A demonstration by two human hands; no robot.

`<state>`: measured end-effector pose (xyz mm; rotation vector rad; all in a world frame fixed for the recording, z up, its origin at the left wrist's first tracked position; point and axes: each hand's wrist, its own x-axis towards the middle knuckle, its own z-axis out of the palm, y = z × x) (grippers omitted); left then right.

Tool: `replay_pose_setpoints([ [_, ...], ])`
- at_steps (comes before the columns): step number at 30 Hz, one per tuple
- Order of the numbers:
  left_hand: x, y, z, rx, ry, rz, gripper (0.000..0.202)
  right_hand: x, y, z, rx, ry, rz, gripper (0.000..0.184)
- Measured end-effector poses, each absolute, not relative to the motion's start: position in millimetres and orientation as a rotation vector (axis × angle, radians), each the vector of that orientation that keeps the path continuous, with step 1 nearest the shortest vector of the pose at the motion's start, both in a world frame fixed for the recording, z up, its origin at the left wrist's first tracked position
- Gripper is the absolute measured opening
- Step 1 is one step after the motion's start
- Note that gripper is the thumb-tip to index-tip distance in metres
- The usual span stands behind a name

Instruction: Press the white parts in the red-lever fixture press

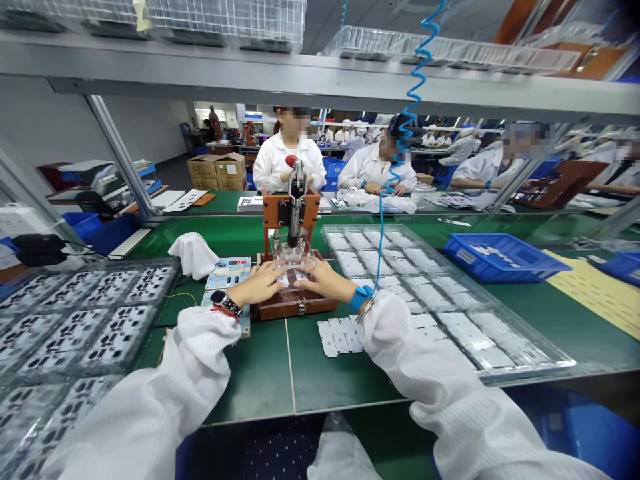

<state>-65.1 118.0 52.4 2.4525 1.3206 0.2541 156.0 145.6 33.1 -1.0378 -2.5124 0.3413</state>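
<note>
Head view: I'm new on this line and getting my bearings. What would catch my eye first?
The small brown press with a red-knobbed lever stands mid-bench, and the left hand and right hand rest on its base. A blue coiled cord drops from overhead to the right wrist. A left tray and right tray flank it.

1. Clear tray of dark parts (173,267), near left
2. White cloth (193,255), just beyond that tray
3. Clear tray of white parts (530,371), right
4. Blue bin (493,265), far right
5. Coiled blue cable (417,80), hanging above centre
6. Cardboard boxes (217,172), far left
</note>
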Motion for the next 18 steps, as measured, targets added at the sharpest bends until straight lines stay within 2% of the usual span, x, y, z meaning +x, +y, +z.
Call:
replay_pose_setpoints([
  [6, -68.4, 124.2, 51.6, 2.477, 1.285, 0.279, 0.050, 158.3, 140.0, 33.4, -1.062, -2.241, 0.394, 0.032],
  [10, -70.8, 127.8, 46.9, 2.484, 1.266, 0.378, 0.052, 166.8, 141.1, 43.7, -1.103, -2.011, 0.385, 0.030],
  [18, -74.0, 124.9, 45.5, 2.461, 1.273, 0.327, 0.051, 173.0, 165.9, 107.0, -0.979, -1.497, 0.303, 0.035],
])
